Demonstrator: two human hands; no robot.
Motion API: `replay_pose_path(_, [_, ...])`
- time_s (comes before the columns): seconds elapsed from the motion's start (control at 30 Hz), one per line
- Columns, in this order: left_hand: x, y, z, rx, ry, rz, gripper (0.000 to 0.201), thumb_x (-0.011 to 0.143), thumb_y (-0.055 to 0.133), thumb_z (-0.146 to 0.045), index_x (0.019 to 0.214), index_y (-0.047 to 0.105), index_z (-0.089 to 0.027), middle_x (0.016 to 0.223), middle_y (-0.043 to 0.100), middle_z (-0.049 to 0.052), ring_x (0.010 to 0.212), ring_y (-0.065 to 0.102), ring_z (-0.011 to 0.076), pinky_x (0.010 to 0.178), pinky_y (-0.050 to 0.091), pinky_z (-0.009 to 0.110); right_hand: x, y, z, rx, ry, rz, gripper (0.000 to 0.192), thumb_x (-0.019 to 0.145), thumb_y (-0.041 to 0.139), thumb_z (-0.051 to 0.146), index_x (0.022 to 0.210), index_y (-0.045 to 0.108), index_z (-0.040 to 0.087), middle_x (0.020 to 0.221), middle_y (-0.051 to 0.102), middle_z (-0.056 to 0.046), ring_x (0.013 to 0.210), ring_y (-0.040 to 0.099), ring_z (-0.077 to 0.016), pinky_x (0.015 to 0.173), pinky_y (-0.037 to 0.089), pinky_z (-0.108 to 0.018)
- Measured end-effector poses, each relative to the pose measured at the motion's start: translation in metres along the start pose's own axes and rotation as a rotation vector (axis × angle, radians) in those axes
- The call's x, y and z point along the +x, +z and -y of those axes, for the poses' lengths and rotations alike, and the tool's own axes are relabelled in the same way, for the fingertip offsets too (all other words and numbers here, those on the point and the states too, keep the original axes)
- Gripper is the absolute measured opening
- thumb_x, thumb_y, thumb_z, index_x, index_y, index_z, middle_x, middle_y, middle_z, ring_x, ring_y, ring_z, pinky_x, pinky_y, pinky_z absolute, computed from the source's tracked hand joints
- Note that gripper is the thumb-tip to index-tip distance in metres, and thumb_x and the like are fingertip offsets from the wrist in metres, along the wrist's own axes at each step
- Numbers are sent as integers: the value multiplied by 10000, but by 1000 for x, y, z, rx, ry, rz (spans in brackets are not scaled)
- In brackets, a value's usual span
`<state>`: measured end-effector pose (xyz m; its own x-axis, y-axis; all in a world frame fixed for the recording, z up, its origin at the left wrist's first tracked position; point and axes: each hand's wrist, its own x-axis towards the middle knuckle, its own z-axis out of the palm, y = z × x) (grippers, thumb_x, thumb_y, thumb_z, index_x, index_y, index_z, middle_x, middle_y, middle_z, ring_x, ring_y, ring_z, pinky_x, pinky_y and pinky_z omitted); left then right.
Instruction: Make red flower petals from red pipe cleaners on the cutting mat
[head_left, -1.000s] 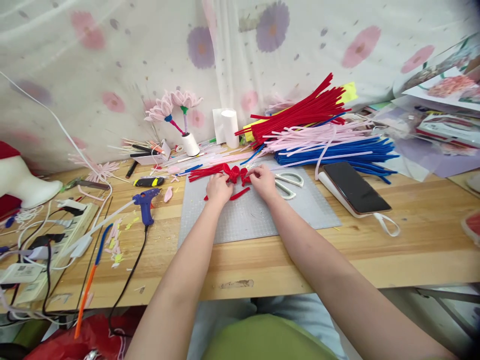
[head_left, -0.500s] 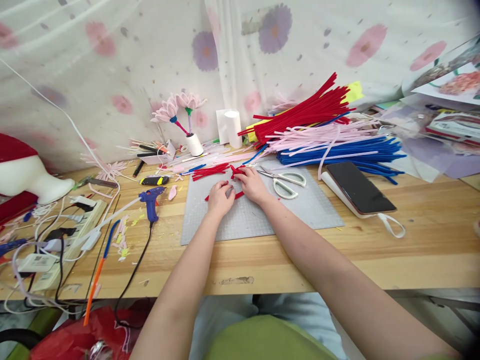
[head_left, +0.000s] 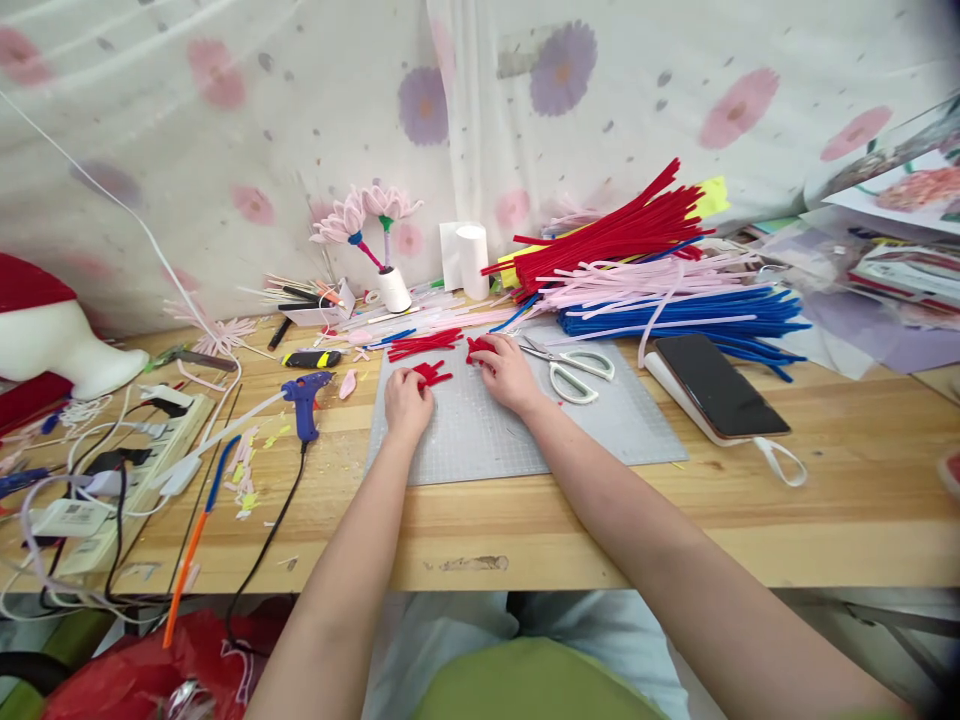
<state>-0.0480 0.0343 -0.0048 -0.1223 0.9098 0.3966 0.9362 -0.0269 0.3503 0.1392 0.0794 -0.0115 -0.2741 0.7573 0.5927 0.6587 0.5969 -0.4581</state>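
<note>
One grey cutting mat [head_left: 480,445] lies on the wooden counter [head_left: 570,545] in front of you; read it as a clock face, with 12 o'clock at its far edge. Your left hand [head_left: 409,404] is at 9 o'clock, fingers curled down, with some short red strips [head_left: 433,374] right at its fingertips, poking out toward 2 o'clock from the hand. You may be pinching them or only touching them; the view does not settle which. Your right hand [head_left: 507,374] sits near 12 o'clock, its thumb and fingers bent in close around a small red piece [head_left: 474,347], part of which shows at the fingertips and the remainder is covered.

At 10 to 11 o'clock, just beyond your left hand, longer red strips [head_left: 424,345] lie across the mat's edge. The scissors [head_left: 553,358] lie at 2 o'clock, handles toward 3, near your right hand but apart from it.

Off the mat, you have a phone [head_left: 720,390] tilted on a white stand at 3 o'clock, and bundles of red stems [head_left: 607,240], pale pink stems [head_left: 637,285] and blue stems [head_left: 682,315] at 1 to 2. A blue glue gun [head_left: 304,400] lies at 9, and pink flowers [head_left: 345,220] stand in a white spool [head_left: 394,291] at 11.
</note>
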Motion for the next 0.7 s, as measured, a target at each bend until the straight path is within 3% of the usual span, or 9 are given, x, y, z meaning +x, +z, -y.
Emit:
replay_pose_path(0.1, [1, 1, 3, -29, -17, -145, 270, 684, 500, -120, 939, 561, -185, 1092, 498, 102, 1075, 456, 222, 954, 342, 356, 0, 0, 4, 24, -26, -42, 264, 792, 448, 173, 955, 654, 197, 1107, 578, -70, 1076, 445, -209, 952, 342, -393])
replay_pose_path(0.23, [0, 1, 1, -124, -51, -244, 208, 760, 453, -168, 937, 559, -190, 1067, 519, 96, 1059, 465, 196, 949, 345, 336, -1, 0, 8, 60, 18, -75, 244, 836, 445, 299, 893, 663, 206, 957, 642, -52, 922, 517, -189, 864, 391, -359])
replay_pose_path(0.5, [2, 3, 7, -198, -93, -279, 234, 813, 441, -364, 669, 516, -196, 869, 547, 73, 894, 514, 179, 854, 393, 321, 8, -15, 9, 21, 67, -164, 249, 832, 455, 341, 759, 650, 204, 821, 664, -42, 811, 544, -179, 782, 399, -337])
replay_pose_path(0.7, [-1, -1, 6, -272, -88, -336, 60, 796, 461, -245, 803, 497, -198, 876, 555, 70, 924, 492, 182, 867, 389, 324, 51, -44, -25, -99, 125, -223, 150, 774, 516, 290, 729, 612, 184, 809, 611, -68, 814, 522, -190, 760, 398, -328])
